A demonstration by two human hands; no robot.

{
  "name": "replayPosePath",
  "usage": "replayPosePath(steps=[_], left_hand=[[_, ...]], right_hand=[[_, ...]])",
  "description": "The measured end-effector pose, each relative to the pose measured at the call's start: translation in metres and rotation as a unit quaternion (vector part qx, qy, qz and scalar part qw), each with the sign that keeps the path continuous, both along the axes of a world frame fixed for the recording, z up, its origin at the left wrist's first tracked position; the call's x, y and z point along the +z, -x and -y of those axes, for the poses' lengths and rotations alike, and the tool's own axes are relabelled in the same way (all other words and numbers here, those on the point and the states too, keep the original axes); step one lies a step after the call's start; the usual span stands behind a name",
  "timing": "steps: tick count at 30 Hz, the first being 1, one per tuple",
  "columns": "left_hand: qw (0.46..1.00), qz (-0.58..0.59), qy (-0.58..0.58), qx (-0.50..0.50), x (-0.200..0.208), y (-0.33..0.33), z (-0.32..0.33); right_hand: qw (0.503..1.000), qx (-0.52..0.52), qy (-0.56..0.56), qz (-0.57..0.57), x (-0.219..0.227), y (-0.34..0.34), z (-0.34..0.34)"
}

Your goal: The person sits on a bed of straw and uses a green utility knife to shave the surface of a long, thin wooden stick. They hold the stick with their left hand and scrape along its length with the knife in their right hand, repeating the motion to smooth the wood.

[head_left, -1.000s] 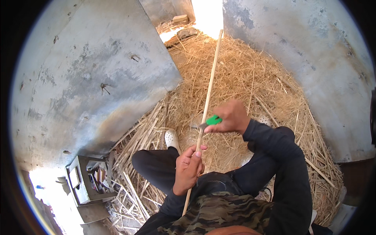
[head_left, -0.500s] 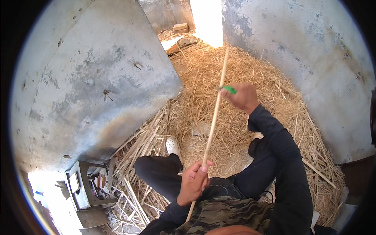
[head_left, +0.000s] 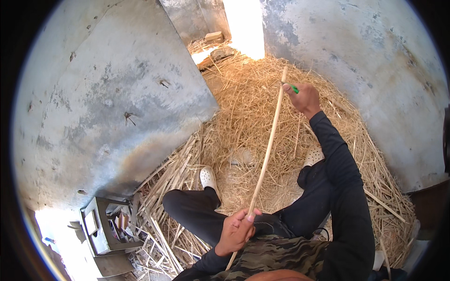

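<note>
We grip the stick [head_left: 268, 161] low in the left hand [head_left: 236, 232]; the right hand [head_left: 304, 99] clasps the green tool [head_left: 294, 88] against it, near its far tip. The stick slants between the edges of the left wall [head_left: 117, 93] and right wall [head_left: 361, 89], with open room over the straw [head_left: 241, 112] to its left.

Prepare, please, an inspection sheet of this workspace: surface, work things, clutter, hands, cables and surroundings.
Surface: ground strewn with loose straw-coloured fibres.
Work things: long, slim, pale wooden-looking stick, slanting away from the lap; small green-handled tool, its tip at the stick near the far end.
Clutter: heaped flat pale strips on the left; open grey box-like frame holding mixed items.
Hands: left hand grips the stick's near part; right hand grips the tool.
Cables: nothing seen for certain.
Surroundings: stained grey-white walls; bright opening ahead.
</note>
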State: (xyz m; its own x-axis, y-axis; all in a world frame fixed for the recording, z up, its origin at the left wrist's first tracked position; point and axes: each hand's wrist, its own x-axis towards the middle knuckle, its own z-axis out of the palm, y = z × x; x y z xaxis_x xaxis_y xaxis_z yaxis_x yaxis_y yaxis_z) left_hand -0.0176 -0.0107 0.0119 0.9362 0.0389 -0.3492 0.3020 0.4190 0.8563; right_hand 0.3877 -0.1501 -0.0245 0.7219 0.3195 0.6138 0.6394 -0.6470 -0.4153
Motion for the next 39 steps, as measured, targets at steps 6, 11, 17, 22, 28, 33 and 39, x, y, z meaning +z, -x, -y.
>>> replayPosePath(steps=[6,11,17,22,28,33,39], left_hand=[[0.999,-0.018,-0.047,-0.007,-0.010,0.002,-0.008],[0.999,-0.002,-0.052,0.008,-0.006,-0.004,-0.018],[0.994,-0.007,-0.084,0.063,-0.005,-0.007,-0.021],[0.993,0.027,-0.084,0.084,-0.014,-0.049,-0.018],[0.993,0.047,-0.077,0.074,-0.003,-0.064,-0.015],[0.996,0.046,-0.033,0.069,-0.006,-0.066,-0.005],[0.996,0.049,0.000,0.078,-0.003,-0.057,-0.012]], right_hand=[[0.994,-0.076,0.063,0.036,-0.004,-0.026,0.027],[0.964,-0.204,0.147,-0.087,-0.012,-0.051,0.041],[0.957,-0.181,0.082,-0.212,-0.046,-0.078,0.086],[0.978,0.146,0.068,-0.135,-0.002,0.041,-0.009],[0.972,0.213,0.074,0.072,-0.002,0.110,-0.032],[0.983,0.134,0.118,-0.044,0.007,0.083,-0.025],[0.971,0.219,0.086,0.045,0.001,0.113,-0.037]])
